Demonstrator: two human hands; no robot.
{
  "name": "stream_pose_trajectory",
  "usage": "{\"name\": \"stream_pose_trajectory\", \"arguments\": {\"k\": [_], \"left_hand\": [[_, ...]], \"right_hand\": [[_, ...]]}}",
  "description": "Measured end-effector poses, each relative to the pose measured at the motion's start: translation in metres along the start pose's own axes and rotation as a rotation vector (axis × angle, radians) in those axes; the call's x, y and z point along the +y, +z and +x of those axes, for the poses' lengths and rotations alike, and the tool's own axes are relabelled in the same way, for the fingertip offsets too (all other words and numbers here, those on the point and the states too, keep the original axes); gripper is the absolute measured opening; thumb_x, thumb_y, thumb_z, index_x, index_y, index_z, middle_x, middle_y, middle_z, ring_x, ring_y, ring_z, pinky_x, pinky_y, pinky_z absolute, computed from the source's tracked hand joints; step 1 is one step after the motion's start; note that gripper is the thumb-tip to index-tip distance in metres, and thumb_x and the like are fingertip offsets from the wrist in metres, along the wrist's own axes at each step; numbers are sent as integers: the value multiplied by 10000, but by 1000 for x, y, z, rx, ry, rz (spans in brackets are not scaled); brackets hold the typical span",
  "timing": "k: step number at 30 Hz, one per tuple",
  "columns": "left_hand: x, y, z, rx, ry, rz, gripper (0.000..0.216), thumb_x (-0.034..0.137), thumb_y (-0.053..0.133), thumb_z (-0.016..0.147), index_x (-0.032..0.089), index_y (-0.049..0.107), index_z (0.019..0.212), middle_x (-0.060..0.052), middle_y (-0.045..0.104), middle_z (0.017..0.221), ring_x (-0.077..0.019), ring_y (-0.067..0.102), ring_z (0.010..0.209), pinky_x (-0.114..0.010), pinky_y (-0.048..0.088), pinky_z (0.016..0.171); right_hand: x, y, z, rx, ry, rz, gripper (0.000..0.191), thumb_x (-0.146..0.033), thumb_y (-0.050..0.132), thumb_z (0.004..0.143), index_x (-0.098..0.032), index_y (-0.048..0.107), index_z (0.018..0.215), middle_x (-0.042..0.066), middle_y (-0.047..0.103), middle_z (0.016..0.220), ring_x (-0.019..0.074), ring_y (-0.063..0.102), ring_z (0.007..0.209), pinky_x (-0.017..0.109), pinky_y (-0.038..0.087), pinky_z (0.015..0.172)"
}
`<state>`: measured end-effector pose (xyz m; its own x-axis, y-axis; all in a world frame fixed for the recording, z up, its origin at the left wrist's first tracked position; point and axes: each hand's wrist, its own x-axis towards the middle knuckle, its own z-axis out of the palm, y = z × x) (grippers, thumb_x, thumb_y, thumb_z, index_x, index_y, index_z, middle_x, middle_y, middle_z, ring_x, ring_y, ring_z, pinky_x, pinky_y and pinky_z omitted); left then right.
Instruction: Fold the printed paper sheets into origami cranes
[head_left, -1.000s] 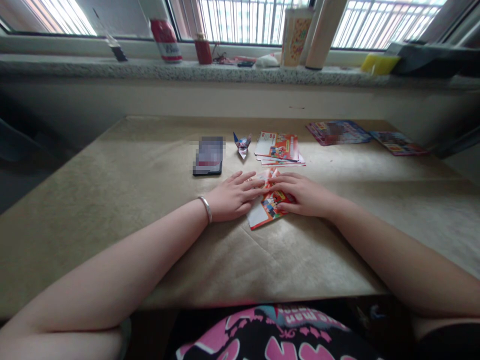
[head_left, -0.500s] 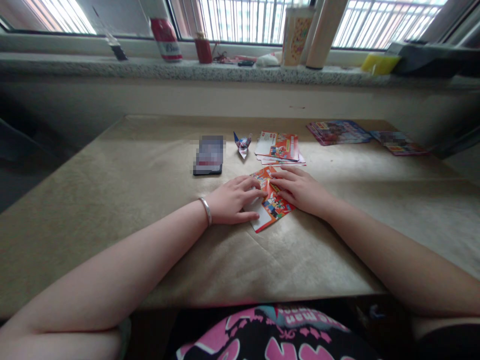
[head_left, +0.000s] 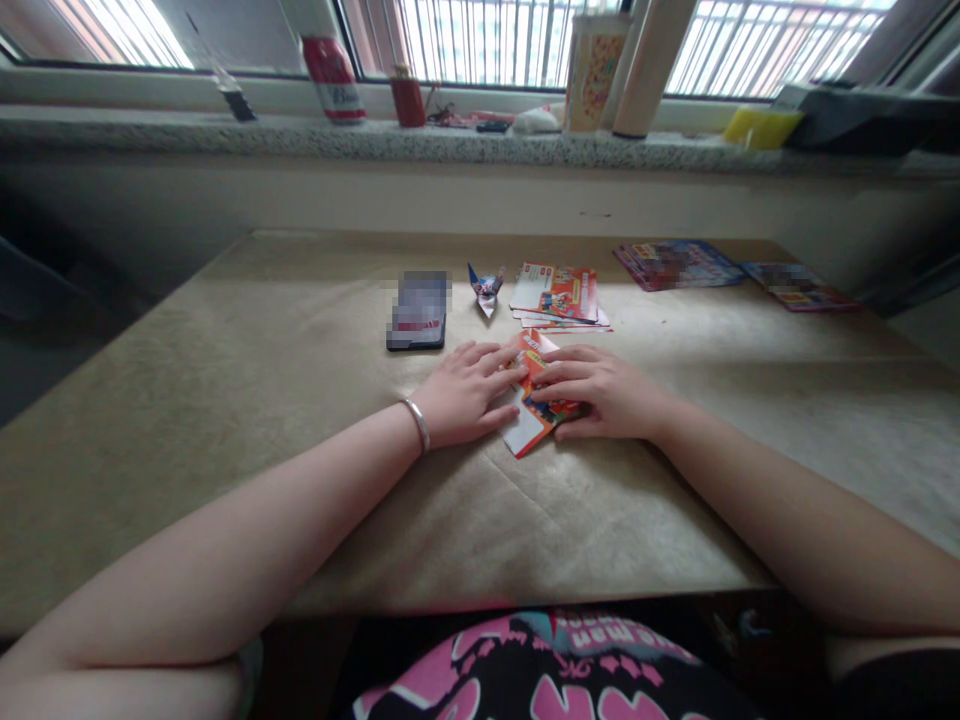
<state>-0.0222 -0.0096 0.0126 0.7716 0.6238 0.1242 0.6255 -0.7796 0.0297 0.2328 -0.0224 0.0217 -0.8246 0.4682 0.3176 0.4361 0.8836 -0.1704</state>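
A printed sheet of paper (head_left: pixel 528 428), orange and white with coloured figures, lies at a slant on the table between my hands. My left hand (head_left: pixel 471 393) rests on its left side, fingers stretched out and pressing it down. From the right, my right hand (head_left: pixel 600 390) lies over the sheet with its fingers spread and extended. Both palms face down and cover parts of the paper. Beyond the sheet stand a small folded paper crane (head_left: pixel 487 292) and a stack of similar printed sheets (head_left: pixel 556 292).
A phone (head_left: pixel 418 312) lies left of the crane. Colourful printed sheets (head_left: pixel 679 265) and another pile (head_left: pixel 799 286) are at the table's back right. On the windowsill (head_left: pixel 465 150) stand a red can (head_left: pixel 332 80), a red bottle (head_left: pixel 407 98) and a patterned cup (head_left: pixel 594 72).
My right hand has moved slightly toward me and further over the paper, covering more of its right side. My left hand has shifted a little to the right.
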Motion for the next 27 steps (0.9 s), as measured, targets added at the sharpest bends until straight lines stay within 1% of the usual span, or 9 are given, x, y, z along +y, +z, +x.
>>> {"name": "stream_pose_trajectory", "arguments": {"k": [4,8,10,12,16,19,21,23,27], "left_hand": [[-4,1,2,-8,51,-46,544,514,444,936,214,484,1388,-80,410,1513,-288,320,1418,-490,219,1181],[-5,2,2,-41,83,-103,576,518,477,921,177,469,1386,-96,403,1517,-264,306,1433,-464,198,1196],[-4,1,2,-67,89,-115,617,528,471,923,170,419,1423,-101,376,1533,-260,287,1443,-472,179,1199],[-4,-1,1,-94,102,-114,634,535,456,931,193,371,1458,-94,351,1547,-266,271,1449,-497,165,1195],[-4,-4,0,-109,158,-92,752,651,518,855,245,367,1469,-92,346,1549,-299,268,1445,-510,168,1185],[-5,-4,0,-107,169,-73,837,695,556,805,238,358,1478,-100,340,1551,-306,280,1439,-480,212,1179],[-5,-4,-1,-98,175,-56,783,640,554,842,229,360,1479,-106,337,1552,-298,296,1434,-463,249,1169],[-5,-6,-1,-76,198,-33,651,557,537,892,241,415,1448,-103,377,1531,-288,354,1405,-452,303,1144],[-4,-10,-2,10,269,11,372,405,476,958,305,576,1302,-48,568,1377,-260,534,1249,-433,439,1023]], "right_hand": [[-2,0,0,-5,-30,29,267,-326,603,886,-283,717,1123,41,709,1159,223,590,1134,420,468,984],[-2,0,0,-1,-41,66,266,-244,592,873,-295,730,1095,36,719,1129,212,610,1091,404,484,956],[-1,0,-1,3,-35,74,265,-217,573,874,-290,738,1069,34,725,1113,203,630,1046,386,502,921],[0,0,-2,11,-17,90,266,-193,556,872,-276,743,1042,34,729,1102,191,645,1011,367,513,895],[0,-2,-4,10,33,162,270,-138,545,833,-259,739,977,28,740,1052,179,658,994,344,519,894],[-1,-4,-4,-3,69,178,257,-128,542,811,-250,726,943,26,743,1020,173,668,957,329,520,886],[-1,-4,-4,-7,93,164,237,-130,548,796,-244,719,915,28,744,987,171,674,911,321,521,861],[-3,-5,-5,-13,115,144,212,-134,554,777,-236,712,874,32,743,943,171,673,858,311,520,816],[-6,-6,-5,-30,149,118,155,-160,554,775,-214,691,823,44,719,846,168,651,767,280,494,711]]}}
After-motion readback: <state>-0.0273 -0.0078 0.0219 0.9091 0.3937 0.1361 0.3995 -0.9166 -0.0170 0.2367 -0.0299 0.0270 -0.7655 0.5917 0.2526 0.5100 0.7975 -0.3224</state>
